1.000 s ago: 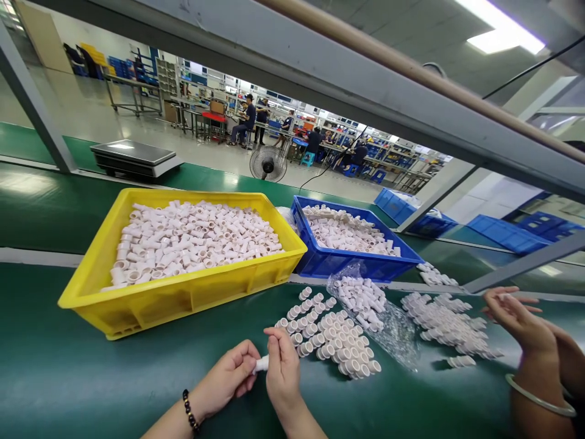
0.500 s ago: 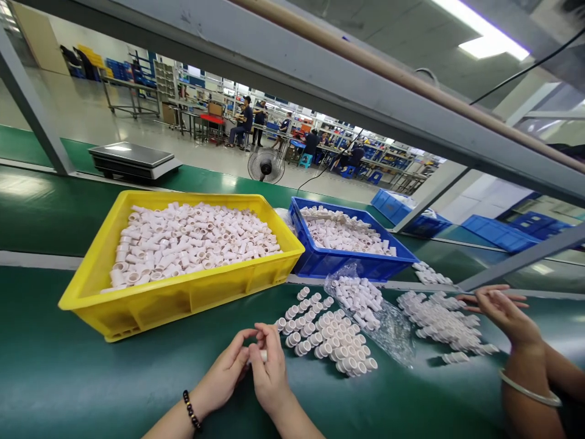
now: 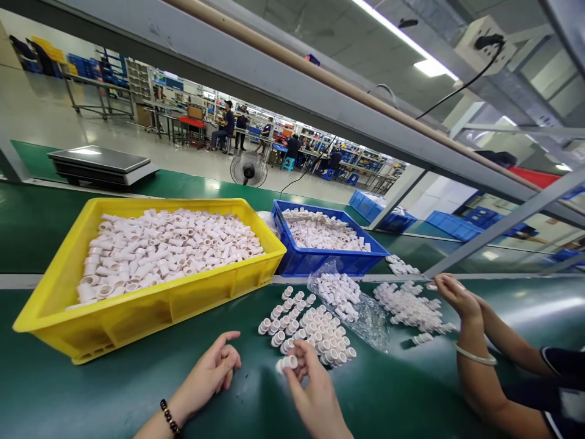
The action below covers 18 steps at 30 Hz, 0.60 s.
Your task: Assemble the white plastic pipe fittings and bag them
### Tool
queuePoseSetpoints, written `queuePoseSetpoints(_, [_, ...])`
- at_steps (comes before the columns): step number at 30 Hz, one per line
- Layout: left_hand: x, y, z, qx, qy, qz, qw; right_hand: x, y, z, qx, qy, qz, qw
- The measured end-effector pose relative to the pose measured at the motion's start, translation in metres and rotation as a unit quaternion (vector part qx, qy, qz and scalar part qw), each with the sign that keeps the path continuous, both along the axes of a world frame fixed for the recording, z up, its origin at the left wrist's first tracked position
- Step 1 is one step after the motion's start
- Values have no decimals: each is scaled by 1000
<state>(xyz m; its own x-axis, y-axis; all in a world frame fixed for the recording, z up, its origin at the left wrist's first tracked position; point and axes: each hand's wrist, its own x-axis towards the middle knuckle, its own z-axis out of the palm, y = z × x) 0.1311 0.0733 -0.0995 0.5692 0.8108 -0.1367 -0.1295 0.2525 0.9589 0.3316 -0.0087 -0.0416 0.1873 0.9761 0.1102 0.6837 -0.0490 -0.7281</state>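
My right hand (image 3: 313, 381) pinches a short white plastic pipe fitting (image 3: 287, 364) between thumb and fingers, at the near left edge of a group of standing white fittings (image 3: 326, 332). These stand close together in slanting rows on the green table. My left hand (image 3: 217, 369), with a beaded bracelet at the wrist, hovers to the left. Its index finger is stretched out, the other fingers are loosely curled, and nothing shows in it. Behind my hands, a yellow bin (image 3: 183, 305) holds a heap of white T-shaped fittings (image 3: 169, 244).
A blue bin (image 3: 329, 261) of white fittings stands beside the yellow one. A clear plastic bag (image 3: 372, 320) with fittings lies before it. At right, a co-worker's hands (image 3: 459, 299) are over another group of fittings (image 3: 409, 308). A scale (image 3: 100, 161) sits behind; a metal beam crosses above.
My hands, together around a fitting before, are now apart. The right has moved right to the standing fittings with it. The co-worker's hands have drawn together, and my view has shifted right.
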Motion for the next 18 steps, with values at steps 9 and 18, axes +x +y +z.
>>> queuePoseSetpoints(9, [-4, 4, -6, 5, 31, 66, 997, 32, -1, -44, 72, -164, -64, 982])
queuePoseSetpoints(18, [-5, 8, -4, -17, 27, 127, 991, 5, -10, -24, 149, -157, -58, 975])
